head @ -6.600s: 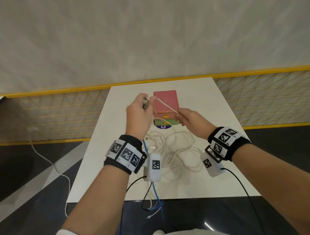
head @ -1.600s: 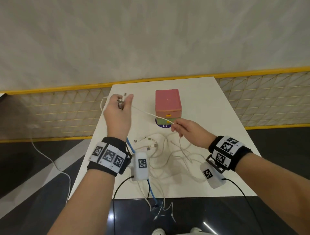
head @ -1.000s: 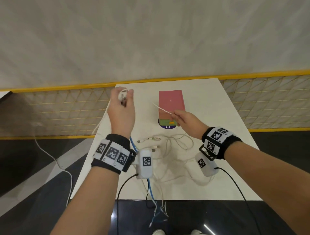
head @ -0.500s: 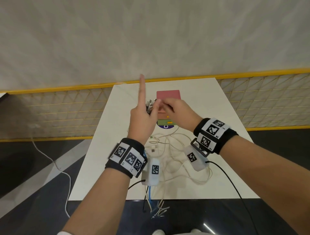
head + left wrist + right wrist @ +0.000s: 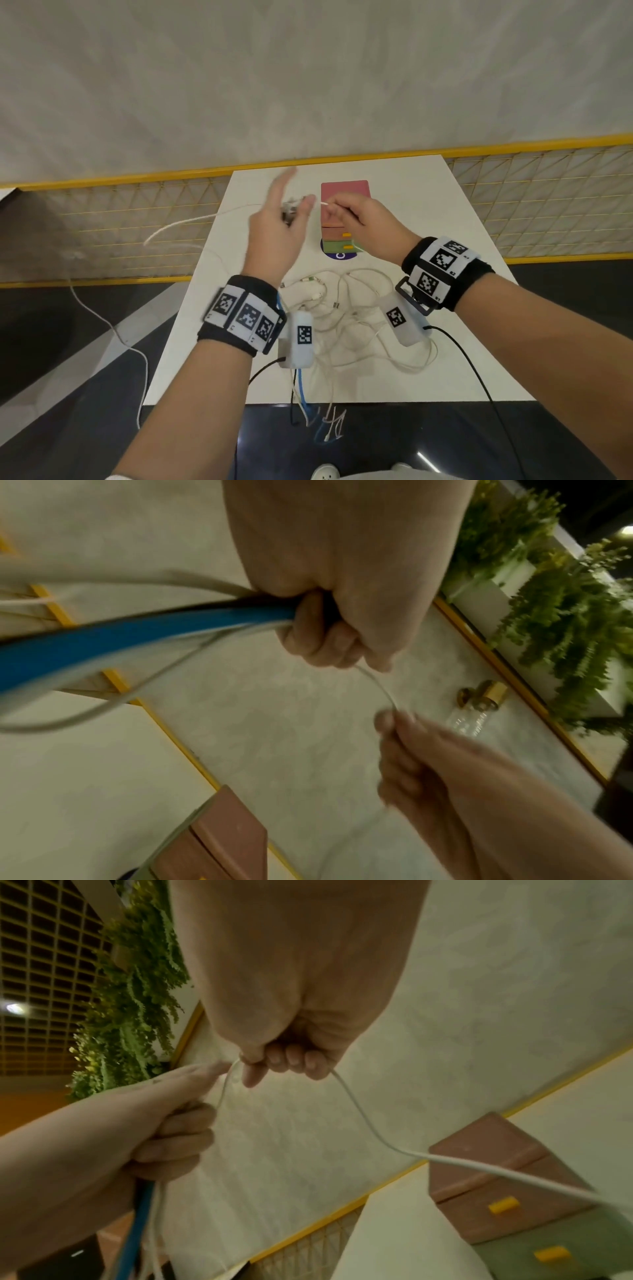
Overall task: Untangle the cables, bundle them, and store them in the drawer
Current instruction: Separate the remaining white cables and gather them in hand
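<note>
My left hand is raised above the white table, gripping a bundle of cable ends; its forefinger points up, blurred. In the left wrist view its curled fingers hold a blue cable and white ones. My right hand pinches a thin white cable just right of the left hand. A white loop swings out left of the table. Behind the hands stands the small drawer unit, pink over green, drawers closed. A loose white tangle lies on the table under my wrists.
Cable ends, one of them blue, hang over the table's near edge. A yellow mesh fence runs behind and beside the table. Another white cord trails on the dark floor at the left. Black camera leads hang from both wrists.
The hands, close together half a second ago, have drawn slightly apart. My left hand has moved left and blurs, and a white cable loop has swung out over the table's left edge.
</note>
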### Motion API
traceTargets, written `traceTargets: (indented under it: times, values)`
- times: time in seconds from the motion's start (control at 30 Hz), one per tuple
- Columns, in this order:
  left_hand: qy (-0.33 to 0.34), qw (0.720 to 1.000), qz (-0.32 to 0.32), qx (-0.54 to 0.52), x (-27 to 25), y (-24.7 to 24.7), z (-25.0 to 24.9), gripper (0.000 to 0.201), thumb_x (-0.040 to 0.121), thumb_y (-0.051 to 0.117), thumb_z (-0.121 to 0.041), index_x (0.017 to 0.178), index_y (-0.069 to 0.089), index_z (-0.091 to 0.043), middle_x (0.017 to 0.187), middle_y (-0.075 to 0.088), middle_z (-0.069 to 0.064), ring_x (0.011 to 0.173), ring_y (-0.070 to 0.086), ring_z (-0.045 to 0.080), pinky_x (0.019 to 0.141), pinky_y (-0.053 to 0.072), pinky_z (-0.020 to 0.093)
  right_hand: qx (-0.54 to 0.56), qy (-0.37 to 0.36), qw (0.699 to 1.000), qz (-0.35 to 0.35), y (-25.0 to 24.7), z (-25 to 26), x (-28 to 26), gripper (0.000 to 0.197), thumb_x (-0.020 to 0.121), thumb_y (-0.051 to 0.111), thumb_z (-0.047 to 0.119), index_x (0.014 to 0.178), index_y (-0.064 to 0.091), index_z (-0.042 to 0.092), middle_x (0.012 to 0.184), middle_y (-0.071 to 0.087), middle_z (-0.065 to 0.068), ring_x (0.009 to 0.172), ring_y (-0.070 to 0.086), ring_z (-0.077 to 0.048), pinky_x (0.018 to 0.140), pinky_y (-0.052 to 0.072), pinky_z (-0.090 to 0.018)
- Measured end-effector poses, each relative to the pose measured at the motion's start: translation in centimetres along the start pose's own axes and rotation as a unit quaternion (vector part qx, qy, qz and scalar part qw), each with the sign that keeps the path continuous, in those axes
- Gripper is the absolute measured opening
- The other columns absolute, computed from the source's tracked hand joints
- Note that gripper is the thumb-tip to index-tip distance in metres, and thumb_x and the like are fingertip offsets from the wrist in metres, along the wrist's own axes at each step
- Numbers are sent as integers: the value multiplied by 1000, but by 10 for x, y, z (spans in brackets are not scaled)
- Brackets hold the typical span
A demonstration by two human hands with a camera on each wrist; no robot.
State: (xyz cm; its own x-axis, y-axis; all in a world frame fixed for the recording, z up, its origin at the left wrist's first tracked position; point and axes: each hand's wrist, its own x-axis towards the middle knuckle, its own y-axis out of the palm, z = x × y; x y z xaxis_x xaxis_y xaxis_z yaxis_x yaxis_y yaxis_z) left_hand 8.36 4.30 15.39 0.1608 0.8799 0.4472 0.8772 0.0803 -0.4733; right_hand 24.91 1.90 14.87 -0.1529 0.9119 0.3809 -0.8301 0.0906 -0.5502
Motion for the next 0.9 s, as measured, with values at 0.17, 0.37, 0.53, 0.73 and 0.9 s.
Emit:
traceTargets:
  times: [0.17,0.37,0.53,0.73,0.9]
  values:
    - [-4,999,-37,-1,5,-3,-1,29,97,56,-37,86,55,-10,56,45,-8,47,40,5,46,31,14,-20,5,1000,8,-7,9,0,23,100,40,13,84,54,21,68,46,15,63,45,6,62,35,-9]
    - [-51,991,-124,-21,14,-36,5,28,99,53,-37,86,53,-12,58,38,-9,49,36,4,48,31,14,-136,48,987,69,-24,-4,-27,26,100,41,21,91,62,8,75,59,11,68,57,-10,66,45,-27]
    - [-54,996,-64,-39,11,-32,5,26,98,55,-38,86,55,-14,56,39,-8,51,35,8,51,33,23,-33,101,968,228,-33,29,-45,22,98,44,11,90,63,2,73,68,-6,62,69,-19,63,57,-30]
    - [-33,991,115,-54,-11,-11,-10,17,95,61,-34,107,64,-23,55,51,-17,49,45,-1,53,36,16,-125,109,889,427,-19,52,-56,39,92,54,42,76,70,11,67,73,-2,61,69,-15,67,53,-28]
    - [-49,950,270,-148,-22,-17,-32,25,99,55,-25,123,61,-20,45,37,-12,42,28,11,41,26,19,-236,33,963,127,-24,39,-35,23,92,53,30,72,57,19,60,54,7,56,53,-14,55,35,-28]
